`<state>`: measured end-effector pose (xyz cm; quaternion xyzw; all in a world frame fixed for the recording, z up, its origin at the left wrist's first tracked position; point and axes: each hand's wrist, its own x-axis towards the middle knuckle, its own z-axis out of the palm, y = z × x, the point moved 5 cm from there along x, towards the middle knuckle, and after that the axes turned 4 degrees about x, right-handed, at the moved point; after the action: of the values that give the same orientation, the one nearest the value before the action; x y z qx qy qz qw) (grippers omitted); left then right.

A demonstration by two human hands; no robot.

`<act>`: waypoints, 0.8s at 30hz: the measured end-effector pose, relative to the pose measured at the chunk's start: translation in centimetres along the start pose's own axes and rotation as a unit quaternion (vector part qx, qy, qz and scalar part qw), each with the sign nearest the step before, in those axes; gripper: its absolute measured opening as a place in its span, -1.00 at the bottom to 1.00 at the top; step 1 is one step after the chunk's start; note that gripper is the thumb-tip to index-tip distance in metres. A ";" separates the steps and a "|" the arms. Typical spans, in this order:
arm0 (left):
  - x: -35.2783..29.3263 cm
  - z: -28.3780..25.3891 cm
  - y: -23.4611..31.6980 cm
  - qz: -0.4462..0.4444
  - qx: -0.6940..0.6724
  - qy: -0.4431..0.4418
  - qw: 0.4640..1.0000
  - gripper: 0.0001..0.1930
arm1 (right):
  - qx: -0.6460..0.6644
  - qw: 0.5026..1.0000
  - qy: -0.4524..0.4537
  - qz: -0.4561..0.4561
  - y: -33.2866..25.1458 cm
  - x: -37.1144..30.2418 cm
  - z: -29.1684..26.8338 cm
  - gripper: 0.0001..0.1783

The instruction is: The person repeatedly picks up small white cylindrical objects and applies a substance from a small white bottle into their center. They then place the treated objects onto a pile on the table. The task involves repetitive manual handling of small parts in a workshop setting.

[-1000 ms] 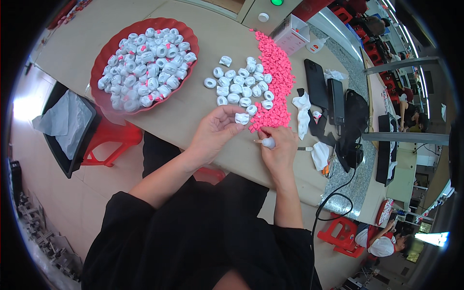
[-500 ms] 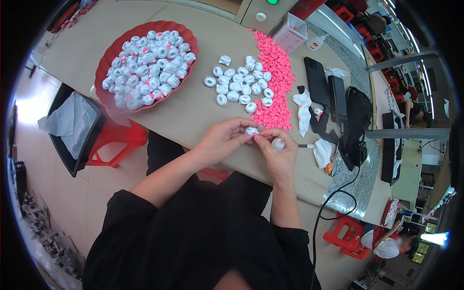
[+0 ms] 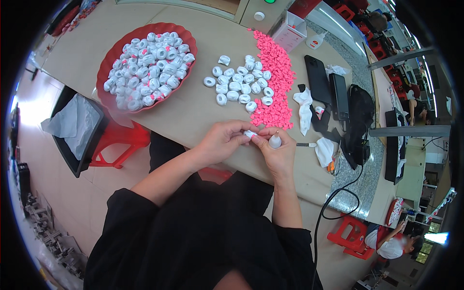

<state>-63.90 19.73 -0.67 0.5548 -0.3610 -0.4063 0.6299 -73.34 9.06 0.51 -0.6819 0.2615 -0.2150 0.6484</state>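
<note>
My left hand (image 3: 220, 142) is closed, its thumb and fingers pinching a small white ring-shaped piece (image 3: 249, 133) at the table's near edge. A bit of pink (image 3: 253, 137) shows on that piece, where my right hand (image 3: 280, 157) presses with thumb and forefinger. Tucked in the right hand is a small whitish squeeze bottle (image 3: 275, 141) with a thin tip pointing up. Just beyond my hands lie loose pink pieces (image 3: 275, 72) in a long heap. Several similar white ring-shaped pieces (image 3: 235, 86) are grouped left of the heap.
A red scalloped bowl (image 3: 103, 72), full of white pieces with some pink ones, stands at the left. To the right lie a black phone (image 3: 317, 79), a black slab-like device (image 3: 338, 96), crumpled tissue (image 3: 324, 152) and a cable (image 3: 333, 193). A person sits at the lower right.
The bottle tilts a little more upright in my right hand. Both hands stay together on the white ring-shaped piece, with only slight finger movement. The whole view shifts slightly.
</note>
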 end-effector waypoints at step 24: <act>0.6 -0.2 -0.2 -0.052 -0.109 0.087 0.989 -0.75 | -0.186 0.927 0.063 -0.320 -1.4 -0.8 1.8 -0.78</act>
<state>-63.47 19.26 -0.89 0.5344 -0.2292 -0.4251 0.6937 -72.70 10.98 1.87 -0.8230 0.1044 -0.4010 0.3885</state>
